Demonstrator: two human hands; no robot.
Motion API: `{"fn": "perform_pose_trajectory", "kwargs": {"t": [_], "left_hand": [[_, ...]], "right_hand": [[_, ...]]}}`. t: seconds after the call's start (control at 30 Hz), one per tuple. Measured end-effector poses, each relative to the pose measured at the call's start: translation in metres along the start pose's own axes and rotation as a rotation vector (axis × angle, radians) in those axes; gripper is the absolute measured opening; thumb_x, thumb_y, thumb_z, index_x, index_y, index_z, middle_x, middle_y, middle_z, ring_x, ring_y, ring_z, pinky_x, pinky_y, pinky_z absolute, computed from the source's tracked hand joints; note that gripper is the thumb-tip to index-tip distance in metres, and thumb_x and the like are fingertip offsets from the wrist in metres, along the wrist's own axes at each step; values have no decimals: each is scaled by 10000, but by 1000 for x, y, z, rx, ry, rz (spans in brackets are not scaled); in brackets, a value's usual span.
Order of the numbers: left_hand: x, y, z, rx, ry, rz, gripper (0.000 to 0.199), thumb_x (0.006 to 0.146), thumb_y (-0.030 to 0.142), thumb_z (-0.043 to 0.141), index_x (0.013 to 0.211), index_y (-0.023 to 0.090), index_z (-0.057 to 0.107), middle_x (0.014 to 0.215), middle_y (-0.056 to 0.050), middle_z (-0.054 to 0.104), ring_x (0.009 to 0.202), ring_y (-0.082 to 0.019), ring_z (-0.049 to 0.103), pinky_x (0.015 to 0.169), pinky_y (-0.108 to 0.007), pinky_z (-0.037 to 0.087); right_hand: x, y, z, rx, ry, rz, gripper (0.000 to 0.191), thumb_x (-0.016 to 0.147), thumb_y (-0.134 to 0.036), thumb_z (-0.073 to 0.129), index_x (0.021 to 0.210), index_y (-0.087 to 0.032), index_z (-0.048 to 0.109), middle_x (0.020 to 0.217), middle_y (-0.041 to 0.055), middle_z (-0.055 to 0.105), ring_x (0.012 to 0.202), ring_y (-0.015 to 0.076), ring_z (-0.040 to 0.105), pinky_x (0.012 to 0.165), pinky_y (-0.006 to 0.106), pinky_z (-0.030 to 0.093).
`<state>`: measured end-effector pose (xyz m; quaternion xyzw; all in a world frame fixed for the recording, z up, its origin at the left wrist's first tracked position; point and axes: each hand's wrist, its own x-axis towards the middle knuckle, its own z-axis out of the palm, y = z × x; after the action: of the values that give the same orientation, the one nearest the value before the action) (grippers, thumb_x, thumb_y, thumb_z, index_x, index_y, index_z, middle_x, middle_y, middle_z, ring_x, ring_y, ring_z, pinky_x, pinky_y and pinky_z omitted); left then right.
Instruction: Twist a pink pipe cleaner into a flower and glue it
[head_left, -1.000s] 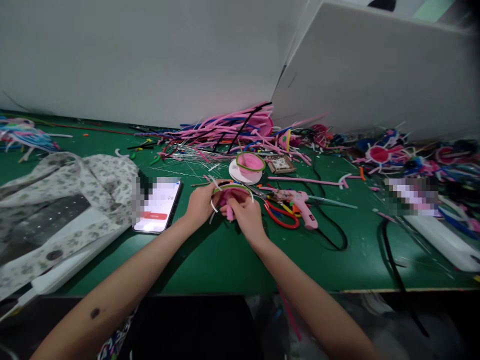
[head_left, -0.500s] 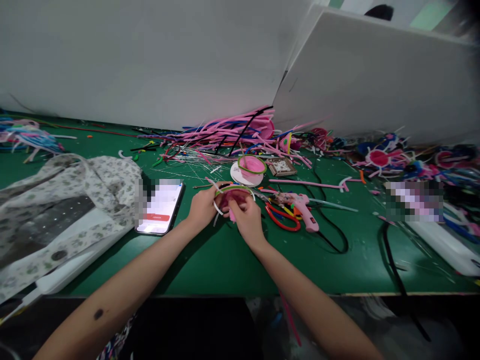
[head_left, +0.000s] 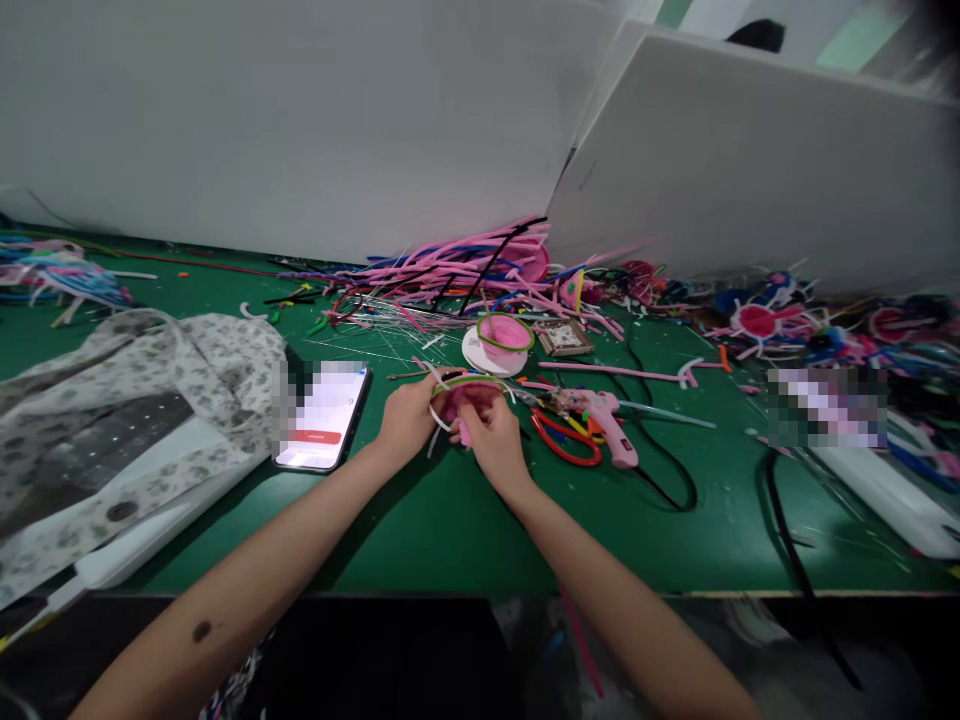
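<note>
Now a green hairband (head_left: pixel 469 381) is being worked just left of a pink glue gun (head_left: pixel 604 425), its rim being gripped by the left hand (head_left: pixel 409 420), its pink tuft (head_left: pixel 461 402) being pinched by the right hand (head_left: pixel 491 440).

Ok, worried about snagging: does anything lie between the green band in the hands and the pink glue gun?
Yes. Red-handled scissors lie on the green tabletop between the green band and the pink glue gun, their blades pointing toward the band.
</note>
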<state>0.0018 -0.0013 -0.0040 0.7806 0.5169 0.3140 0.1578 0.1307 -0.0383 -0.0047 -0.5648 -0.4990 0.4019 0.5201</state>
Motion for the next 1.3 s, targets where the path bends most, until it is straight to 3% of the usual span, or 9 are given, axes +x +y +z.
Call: {"fn": "perform_pose_trajectory", "kwargs": {"t": [0.2,0.53,0.9,1.1,1.3], "left_hand": [[4,-2,1,87,12,-27,357,907,275,441,1235,212,567,801,-57,733,698,-196,674,602,-233,425],[3,0,1,207,-8,-13,345,865,308,505,1187,216,586,774,-65,728,713,-222,679,575,-241,408],[-1,4,1,285,-17,111,311,888,242,488,1186,224,573,900,-63,723,822,-191,664,666,-235,435],[-3,6,0,322,-41,148,335,907,277,474,1228,209,536,893,-68,718,806,-195,665,654,-242,440],[-1,8,0,346,-39,111,306,931,297,426,1194,209,556,809,-58,714,738,-184,668,589,-221,413]], "right_hand": [[-6,-6,-3,-17,-28,-35,199,768,-352,615,842,-188,531,608,5,680,499,160,642,495,255,506],[-12,-11,-5,-12,-74,-77,146,750,-258,625,793,-215,493,572,-36,644,505,139,623,526,243,488],[-18,-7,-12,164,-68,150,287,672,-313,701,756,-198,452,561,-30,639,529,159,665,518,264,536],[-10,-5,-10,301,-14,200,330,654,-316,691,891,-193,497,756,-6,704,647,165,707,585,276,572],[-11,-5,-9,328,-33,229,369,641,-296,748,893,-181,503,642,-10,704,572,160,701,546,242,555]]}}
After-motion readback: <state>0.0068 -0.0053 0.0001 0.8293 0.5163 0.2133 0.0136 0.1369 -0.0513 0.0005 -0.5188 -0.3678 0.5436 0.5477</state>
